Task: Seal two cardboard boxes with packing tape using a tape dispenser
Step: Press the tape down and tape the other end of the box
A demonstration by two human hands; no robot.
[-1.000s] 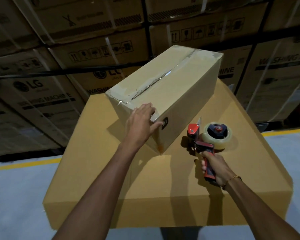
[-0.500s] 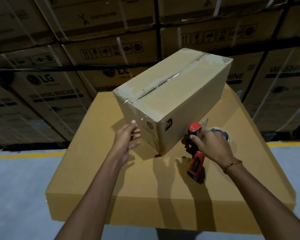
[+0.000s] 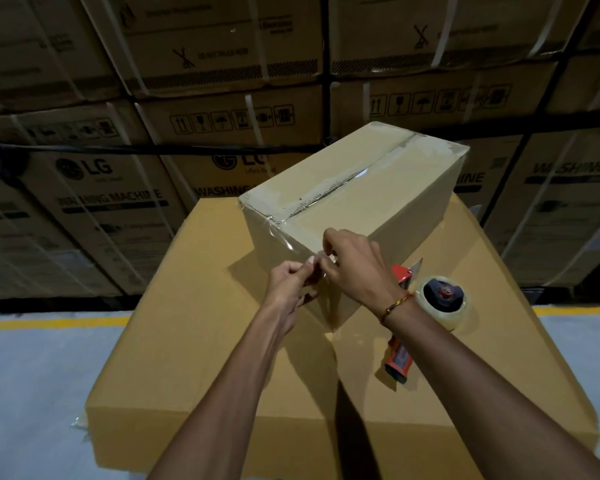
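Both hands on the tape at the near corner of the small box, dispenser parked beside it.

Nearest: large flat carton [image 3: 187, 341], smooth tan cardboard, serving as the work surface, on a grey floor [image 3: 32, 375] with a yellow line [image 3: 49, 322]. Left hand [image 3: 291, 285] and right hand [image 3: 354, 268] meet at the near upright edge of the small box [image 3: 378, 209], fingers curled, tips together, pinching glossy clear tape [image 3: 281, 237] that runs down the end face from the top seam. The box sits skewed on the carton; the top seam tape is wrinkled and shiny. The tape dispenser [image 3: 437, 299] lies on the carton just right of the box, untouched, with a red handle [image 3: 399, 363] and a clear roll. Behind: a wall of strapped washing-machine cartons [image 3: 118, 202], dim and printed.
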